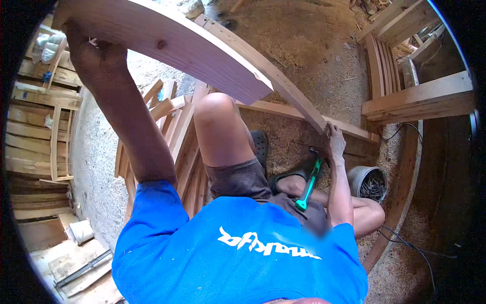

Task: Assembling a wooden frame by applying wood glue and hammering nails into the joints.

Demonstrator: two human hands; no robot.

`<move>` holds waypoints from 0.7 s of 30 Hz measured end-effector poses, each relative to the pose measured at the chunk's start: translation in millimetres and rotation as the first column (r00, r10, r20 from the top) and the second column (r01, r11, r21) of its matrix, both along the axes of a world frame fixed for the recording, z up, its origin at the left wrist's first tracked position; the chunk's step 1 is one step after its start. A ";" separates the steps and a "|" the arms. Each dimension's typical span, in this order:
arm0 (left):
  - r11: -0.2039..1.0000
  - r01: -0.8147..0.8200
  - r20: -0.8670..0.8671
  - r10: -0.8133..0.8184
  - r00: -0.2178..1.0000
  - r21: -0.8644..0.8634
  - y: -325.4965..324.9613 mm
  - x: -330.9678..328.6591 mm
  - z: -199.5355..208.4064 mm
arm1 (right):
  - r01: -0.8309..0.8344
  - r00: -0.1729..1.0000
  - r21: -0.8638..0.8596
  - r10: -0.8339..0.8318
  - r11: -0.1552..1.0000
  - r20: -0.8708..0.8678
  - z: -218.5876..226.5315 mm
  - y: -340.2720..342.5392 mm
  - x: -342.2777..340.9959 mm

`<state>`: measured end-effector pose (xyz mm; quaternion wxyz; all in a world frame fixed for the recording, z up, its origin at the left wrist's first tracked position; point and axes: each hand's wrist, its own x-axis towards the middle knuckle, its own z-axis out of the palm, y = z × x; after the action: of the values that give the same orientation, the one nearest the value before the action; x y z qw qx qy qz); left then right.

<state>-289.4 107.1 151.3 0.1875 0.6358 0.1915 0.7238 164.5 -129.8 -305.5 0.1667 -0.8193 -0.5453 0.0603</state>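
Observation:
My left hand (pixel 96 45) is raised at the upper left, gripping a wide wooden board (pixel 177 48) by its far left end; the board hides some of the fingers. The board slants down to the right, its near end above my raised knee. My right hand (pixel 335 141) has its fingers closed around the near end of a long wooden beam (pixel 291 91), where that beam meets a crossing wooden piece (pixel 354 129) low to the ground. Just below this hand, a hammer (pixel 310 182) with a green handle rests against my bent leg.
A metal bucket (pixel 357 177) holding nails (pixel 373 188) stands right of my leg. Stacked timber pieces (pixel 185 137) lie to the left of my knee. At the right is a wooden frame (pixel 415 99), with a dark cable (pixel 420 253) along the ground. Slatted wooden panels (pixel 38 147) line the left.

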 end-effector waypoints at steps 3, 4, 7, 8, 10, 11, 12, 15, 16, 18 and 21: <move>0.911 0.279 0.473 -0.109 0.874 -0.305 6.3 15.6 -15.6 | 0.005 1.000 -0.008 -0.005 1.000 -0.019 2.9 2.4 -0.5; 0.900 0.263 0.506 -0.056 0.861 -0.348 4.7 24.9 -25.0 | 0.028 0.998 -0.011 -0.029 1.000 -0.048 4.4 2.9 -1.3; 0.616 0.671 0.593 -0.377 0.712 -0.413 -3.8 65.3 -64.1 | 0.044 0.999 -0.082 -0.047 0.996 -0.026 6.6 3.4 -2.0; 0.536 0.738 0.618 -0.431 0.657 -0.410 -10.3 87.8 -88.3 | 0.052 0.998 -0.074 -0.055 0.996 -0.027 6.2 3.0 -2.2; 0.466 0.763 0.550 -0.530 0.646 -0.448 -19.3 138.4 -128.5 | 0.030 1.000 -0.064 -0.029 0.997 0.010 4.5 1.8 -1.2; 0.487 0.730 0.447 -0.581 0.680 -0.479 -19.8 164.2 -142.2 | 0.013 1.000 -0.032 -0.013 0.999 -0.005 3.2 1.1 -1.0; 0.513 0.696 0.333 -0.628 0.703 -0.502 -23.7 186.6 -155.0 | 0.020 1.000 -0.041 -0.020 0.999 -0.015 2.0 0.5 0.2; 0.679 0.425 -0.040 -0.555 0.831 -0.599 -51.5 237.0 -191.8 | 0.026 1.000 -0.031 -0.026 0.999 -0.010 -1.6 0.8 1.3; 0.687 0.435 -0.117 -0.600 0.791 -0.583 -62.0 243.0 -203.2 | 0.025 1.000 -0.035 -0.025 0.999 -0.005 -2.1 1.1 2.1; 0.550 0.444 -0.097 -0.697 0.710 -0.707 -74.7 258.7 -220.7 | 0.053 0.999 -0.071 -0.053 0.996 0.007 -3.5 2.5 2.1; 0.469 0.568 -0.044 -0.795 0.605 -0.677 -76.6 265.0 -240.3 | 0.050 0.999 -0.062 -0.050 0.997 -0.007 -3.6 3.9 2.0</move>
<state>-24.3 30.5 -88.9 0.6184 0.6813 0.1648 0.3553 166.5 -125.9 -309.1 0.1451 -0.8372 -0.5217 0.0767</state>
